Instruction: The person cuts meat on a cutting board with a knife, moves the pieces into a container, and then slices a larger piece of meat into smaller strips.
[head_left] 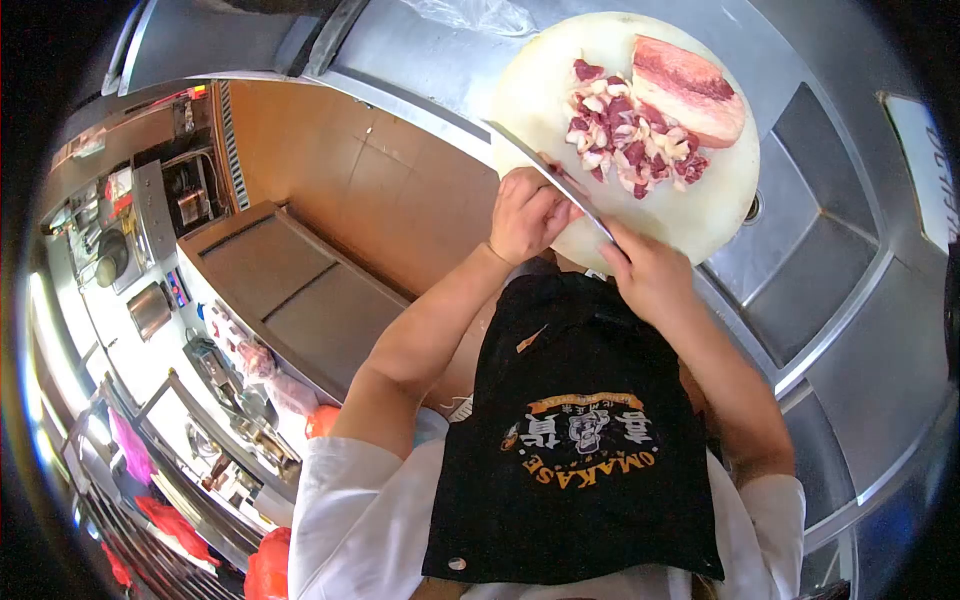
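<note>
In the head view, my right hand (650, 275) is closed round the handle end of a kitchen knife (590, 210). Its long blade slants up and left across the near edge of a round, pale cutting board (725, 215). Close against the blade, my left hand (530, 215) has its fingers curled in; what they hold, if anything, is hidden. Beyond the knife lies a pile of chopped red-and-white meat (630, 135). A large slab of meat with a thick pale fat layer (690, 90) rests behind the pile, at the board's far right.
The board stands over a stainless steel counter and a sink basin (800, 270) on the right. A clear plastic bag (470, 15) lies at the far side. Brown tiled floor (340, 160) shows to the left, with a metal cabinet (290, 290) and shelves of kitchenware beyond.
</note>
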